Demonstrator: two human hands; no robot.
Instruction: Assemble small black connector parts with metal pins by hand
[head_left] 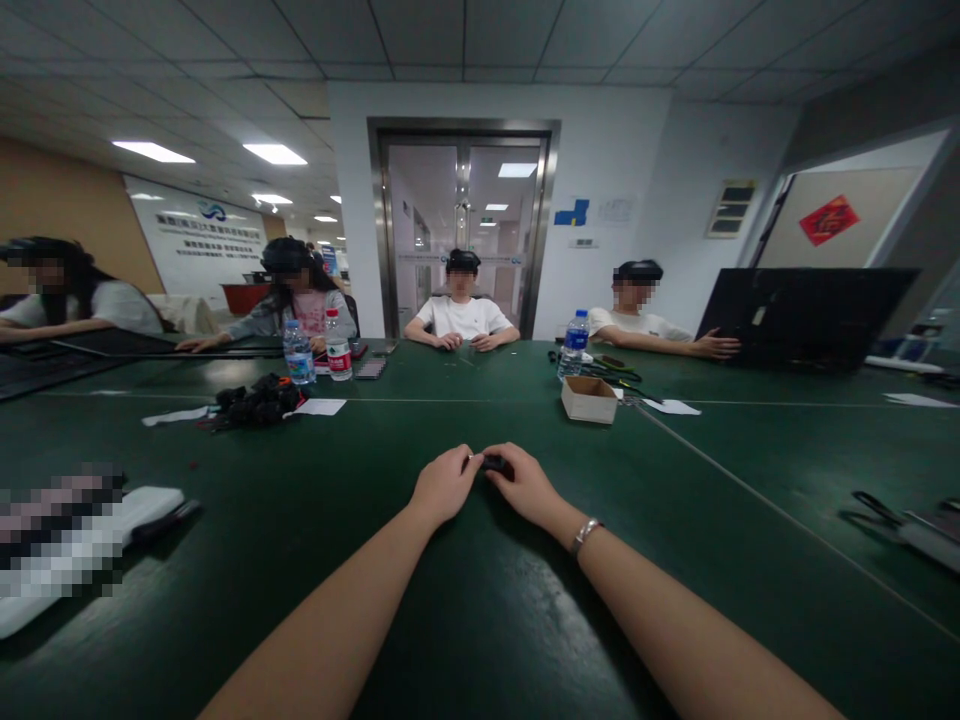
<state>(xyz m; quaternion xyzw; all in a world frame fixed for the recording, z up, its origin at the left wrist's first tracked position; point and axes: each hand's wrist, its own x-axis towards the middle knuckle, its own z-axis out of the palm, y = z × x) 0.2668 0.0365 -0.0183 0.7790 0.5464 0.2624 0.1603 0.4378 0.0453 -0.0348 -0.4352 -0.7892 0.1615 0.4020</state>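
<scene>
Both my forearms reach forward over the dark green table. My left hand and my right hand meet at the fingertips. Between them sits a small dark object, pinched by the curled fingers of both hands; it is too small to name. A thin silvery bit shows at my left fingertips. A bracelet circles my right wrist.
A small open cardboard box stands beyond my hands, with a water bottle and tools behind it. Black parts, paper slips and two bottles lie far left. Several people sit round the table. Scissors lie at the right.
</scene>
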